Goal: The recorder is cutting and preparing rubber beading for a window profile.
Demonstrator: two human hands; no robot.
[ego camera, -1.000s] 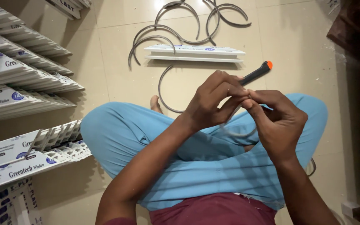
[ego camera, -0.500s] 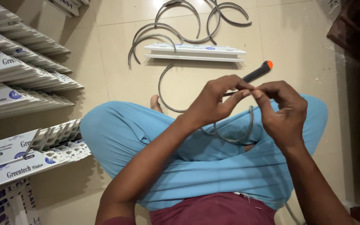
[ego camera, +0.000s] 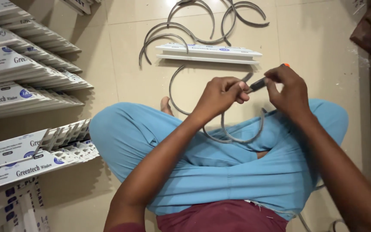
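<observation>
A: Quick pass, L to R. Far left on the floor: stacks of white window profiles point(ego camera: 18, 73), fanned out, well apart from the hands.

B: Ok. Hands?

A: Left hand point(ego camera: 220, 95) is over the lap, fingers curled shut, pinching the end of a grey rubber strip point(ego camera: 237, 133) up against the tool. Strip hangs from that pinch, loops down over the blue trousers point(ego camera: 202, 159), curves back up toward the right hand.

B: Tool?

A: Dark-handled tool w/ an orange cap point(ego camera: 263, 81). Long axis runs low-left to high-right: working end at the left fingertips, orange end poking out just past the right-hand knuckles. Tip type: can't tell, fingers cover it.

B: Right hand?

A: Right hand point(ego camera: 290, 92) wraps the handle, clenched grip, just right of the left hand. Fingertips of the two nearly touching.

B: So key relation?

A: Strip end + tool tip meet between the hands, at the left fingertips. Left hand nearer the strip end, right hand nearer the handle. Both hands above the lap, not on the floor.

B: Rest of floor?

A: Ahead of the knees: one short white profile piece point(ego camera: 209, 53) lying crosswise, more curved grey strips point(ego camera: 202, 21) around it toward the far edge of the floor. Apart from the hands.
</observation>
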